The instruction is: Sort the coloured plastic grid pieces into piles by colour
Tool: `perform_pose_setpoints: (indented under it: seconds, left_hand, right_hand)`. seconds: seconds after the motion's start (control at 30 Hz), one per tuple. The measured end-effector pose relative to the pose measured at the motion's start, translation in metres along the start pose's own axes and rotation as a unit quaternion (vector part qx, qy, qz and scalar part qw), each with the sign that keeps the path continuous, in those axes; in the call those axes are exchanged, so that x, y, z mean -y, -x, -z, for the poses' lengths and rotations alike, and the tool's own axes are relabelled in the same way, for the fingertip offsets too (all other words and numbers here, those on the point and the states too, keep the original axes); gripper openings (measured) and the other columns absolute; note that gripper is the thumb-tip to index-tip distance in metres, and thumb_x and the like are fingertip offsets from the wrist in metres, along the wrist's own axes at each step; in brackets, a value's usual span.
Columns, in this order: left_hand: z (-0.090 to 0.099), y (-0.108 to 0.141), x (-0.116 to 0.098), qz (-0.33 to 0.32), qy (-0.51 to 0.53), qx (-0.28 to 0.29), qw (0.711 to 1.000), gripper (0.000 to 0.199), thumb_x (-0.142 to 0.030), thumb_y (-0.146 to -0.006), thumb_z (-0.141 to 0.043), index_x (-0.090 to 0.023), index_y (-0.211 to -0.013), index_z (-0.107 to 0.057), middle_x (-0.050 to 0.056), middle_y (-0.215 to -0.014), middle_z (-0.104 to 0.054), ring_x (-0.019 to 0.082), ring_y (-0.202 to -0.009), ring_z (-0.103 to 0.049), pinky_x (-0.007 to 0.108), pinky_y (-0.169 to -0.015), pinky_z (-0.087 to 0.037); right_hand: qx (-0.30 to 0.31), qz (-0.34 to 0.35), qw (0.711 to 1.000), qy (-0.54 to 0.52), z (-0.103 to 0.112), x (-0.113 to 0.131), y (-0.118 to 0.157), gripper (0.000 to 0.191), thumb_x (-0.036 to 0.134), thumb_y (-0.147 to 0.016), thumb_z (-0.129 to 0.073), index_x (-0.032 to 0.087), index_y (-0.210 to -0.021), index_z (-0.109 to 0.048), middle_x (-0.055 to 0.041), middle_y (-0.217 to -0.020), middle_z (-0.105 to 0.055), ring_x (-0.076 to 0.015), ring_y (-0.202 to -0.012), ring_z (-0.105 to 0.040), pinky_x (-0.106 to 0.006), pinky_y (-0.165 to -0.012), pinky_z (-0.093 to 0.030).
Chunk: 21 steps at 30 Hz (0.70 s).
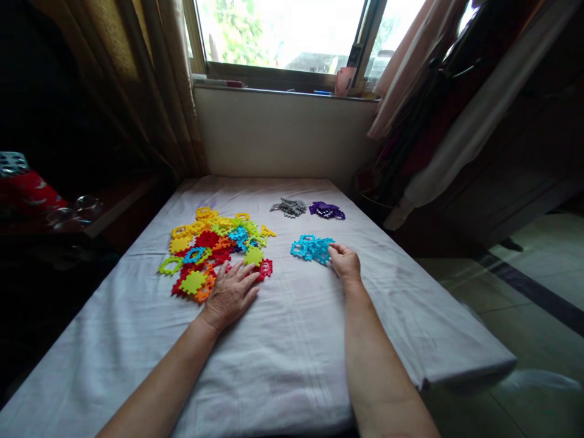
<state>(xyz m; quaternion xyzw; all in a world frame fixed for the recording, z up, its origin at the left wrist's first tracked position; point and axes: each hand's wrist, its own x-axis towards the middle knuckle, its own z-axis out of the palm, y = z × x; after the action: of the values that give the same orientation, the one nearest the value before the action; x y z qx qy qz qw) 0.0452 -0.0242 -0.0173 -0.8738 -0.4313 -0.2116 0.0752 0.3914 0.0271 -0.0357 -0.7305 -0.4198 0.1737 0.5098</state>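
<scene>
My left hand [232, 292] lies flat with fingers spread at the near edge of a mixed heap of plastic interlocking tiles [207, 239] in yellow, red, orange, lime and blue. Its fingertips touch the heap beside a lime tile [253, 256] and a red tile [266, 269]. To the right, my right hand [345, 263] pinches a light blue tile [329, 250] at the right end of a small light blue pile [306, 247]. Farther back sit a grey pile [291, 208] and a purple pile [326, 210] of similar tiles.
A pale cloth covers the table [283, 353]. Beyond it stand a wall and a window whose sill holds a pink cup [344, 81]. Curtains [150, 85] hang at left, clothes [429, 121] at right. Glasses [75, 211] rest on a dark side surface.
</scene>
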Motion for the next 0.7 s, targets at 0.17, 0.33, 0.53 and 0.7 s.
perform_pose_setpoints:
  seconds: [0.17,0.33,0.53,0.7]
  left_hand:
    - [0.011,0.003,0.004,0.035,0.003,-0.044,0.998,0.027,-0.038,-0.094,-0.050,-0.026,-0.091,-0.074,0.007,-0.125,-0.071,0.030,-0.125,-0.059,0.058,-0.115,-0.031]
    - [0.019,-0.006,0.022,0.097,0.002,-0.069,0.993,0.028,-0.037,-0.093,-0.050,-0.025,-0.080,-0.072,0.007,-0.111,-0.076,0.030,-0.118,-0.063,0.059,-0.113,-0.032]
    - [0.010,-0.051,0.044,0.130,-0.031,-0.042,0.990,0.026,-0.023,-0.083,-0.056,-0.029,-0.102,-0.074,0.008,-0.123,-0.071,0.029,-0.118,-0.060,0.056,-0.113,-0.033]
    - [-0.002,-0.080,0.057,0.098,-0.052,-0.016,0.994,0.026,-0.018,-0.079,-0.058,-0.030,-0.094,-0.076,0.010,-0.130,-0.067,0.034,-0.127,-0.054,0.063,-0.114,-0.029]
  right_hand:
    - [-0.069,0.009,0.997,0.039,0.005,0.011,0.003,0.039,0.039,-0.071,-0.059,0.017,-0.096,-0.078,-0.0084,-0.092,-0.078,-0.0195,-0.067,-0.065,-0.034,-0.076,-0.053]
    - [-0.086,0.037,0.995,0.028,0.002,0.022,0.010,0.040,0.040,-0.072,-0.053,0.015,-0.092,-0.078,-0.0095,-0.086,-0.077,-0.0210,-0.069,-0.065,-0.034,-0.075,-0.053]
    - [-0.082,0.061,0.994,0.027,-0.002,0.028,0.016,0.040,0.040,-0.074,-0.051,0.016,-0.091,-0.078,-0.0095,-0.088,-0.077,-0.0208,-0.072,-0.066,-0.033,-0.077,-0.053]
    - [-0.082,0.063,0.994,0.025,-0.001,0.028,0.016,0.041,0.041,-0.075,-0.051,0.016,-0.091,-0.079,-0.0088,-0.085,-0.076,-0.0209,-0.070,-0.066,-0.033,-0.075,-0.053]
